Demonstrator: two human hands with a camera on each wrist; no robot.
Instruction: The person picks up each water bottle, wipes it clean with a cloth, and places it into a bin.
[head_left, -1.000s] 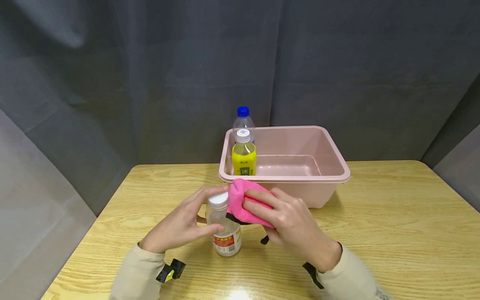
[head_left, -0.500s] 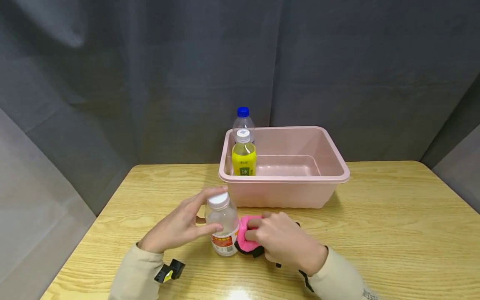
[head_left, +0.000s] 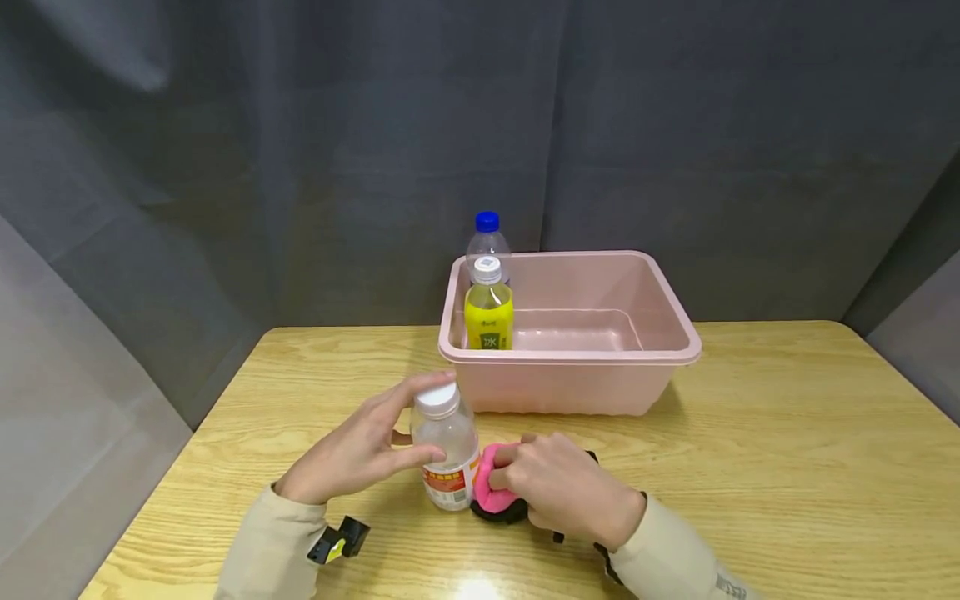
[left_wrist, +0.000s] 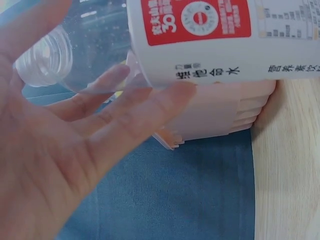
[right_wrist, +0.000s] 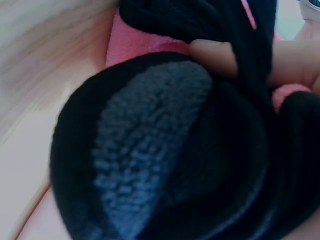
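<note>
A clear plastic bottle [head_left: 446,454] with a white cap and a white, red and orange label stands upright on the table. My left hand [head_left: 367,450] steadies it, thumb against the side and a finger over the cap. Its white label [left_wrist: 220,55] fills the top of the left wrist view. To the right of the bottle, my right hand [head_left: 570,483] grips a bunched pink and black cloth [head_left: 492,482] low by the label. Close up in the right wrist view, folded black fabric [right_wrist: 75,130] with a grey fleecy patch hides most of that hand.
Behind the hands sits a pink plastic tub [head_left: 555,387]. At its left end stand a bottle with a yellow label [head_left: 489,321] and a clear blue-capped bottle [head_left: 488,242]. Bare wooden table [head_left: 787,467] extends to the right; a grey curtain [head_left: 675,150] hangs behind.
My right hand has brought the cloth down from beside the cap to the lower side of the bottle. Since half a second ago it has shifted only slightly. My left hand stays put.
</note>
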